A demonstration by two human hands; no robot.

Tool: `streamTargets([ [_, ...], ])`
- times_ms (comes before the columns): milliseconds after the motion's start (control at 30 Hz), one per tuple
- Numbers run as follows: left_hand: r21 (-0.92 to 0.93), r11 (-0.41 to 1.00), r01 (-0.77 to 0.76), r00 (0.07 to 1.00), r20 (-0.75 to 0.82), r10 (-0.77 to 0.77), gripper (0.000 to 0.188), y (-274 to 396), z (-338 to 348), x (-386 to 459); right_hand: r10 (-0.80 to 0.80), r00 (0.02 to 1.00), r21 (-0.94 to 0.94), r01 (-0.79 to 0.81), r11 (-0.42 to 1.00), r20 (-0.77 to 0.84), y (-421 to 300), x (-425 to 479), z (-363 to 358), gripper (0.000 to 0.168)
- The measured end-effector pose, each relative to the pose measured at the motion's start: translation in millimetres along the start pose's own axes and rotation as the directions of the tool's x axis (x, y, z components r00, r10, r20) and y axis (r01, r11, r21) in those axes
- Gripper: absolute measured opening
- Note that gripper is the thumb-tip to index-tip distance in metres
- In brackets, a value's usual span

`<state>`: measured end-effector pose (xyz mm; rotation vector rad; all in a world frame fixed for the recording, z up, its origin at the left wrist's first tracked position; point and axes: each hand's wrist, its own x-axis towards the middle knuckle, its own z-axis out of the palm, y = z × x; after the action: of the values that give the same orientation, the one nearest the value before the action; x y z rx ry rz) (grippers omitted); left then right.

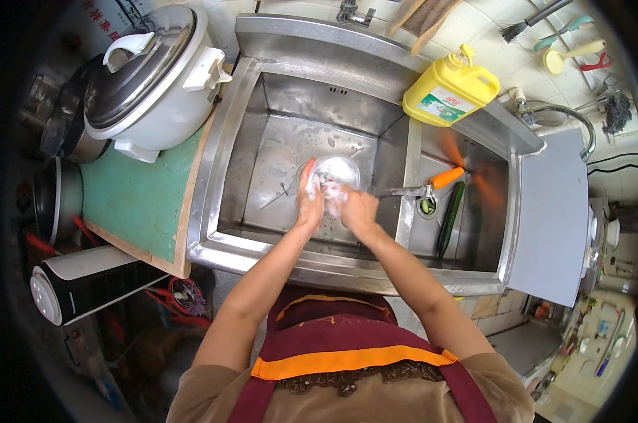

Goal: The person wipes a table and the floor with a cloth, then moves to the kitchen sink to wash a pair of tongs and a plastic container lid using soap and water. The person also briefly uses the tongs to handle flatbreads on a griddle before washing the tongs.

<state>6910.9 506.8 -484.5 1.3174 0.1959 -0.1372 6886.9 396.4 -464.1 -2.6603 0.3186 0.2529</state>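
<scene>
In the left basin of a stainless steel sink, my left hand grips the side of a clear round bowl. White suds cover the bowl's inside and my fingers. My right hand is curled at the bowl's near right rim, its fingertips blurred and foamy. Whether it holds anything there is hidden. Just right of it, a metal utensil lies across the basin divider.
A carrot and a cucumber lie in the right basin by its drain. A yellow detergent jug stands at the back above the divider. Left is a white lidded electric cooker on a green board. A grey panel adjoins the right.
</scene>
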Motion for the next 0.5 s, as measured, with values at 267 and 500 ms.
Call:
streamTargets([
  [267, 0.201, 0.962, -0.183, 0.974, -0.095, 0.205, 0.052, 3.3, 17.0, -8.0, 0.131, 0.991, 0.678, -0.091, 0.729, -0.007, -15.4, -4.2, 23.8, 0.047],
  [500, 0.534, 0.836, -0.125, 0.927, 0.364, -0.094, 0.054, 6.9, -31.1, 0.2, -0.399, 0.912, 0.41, 0.329, 0.851, 0.096, 42.5, 26.9, 7.7, 0.017],
])
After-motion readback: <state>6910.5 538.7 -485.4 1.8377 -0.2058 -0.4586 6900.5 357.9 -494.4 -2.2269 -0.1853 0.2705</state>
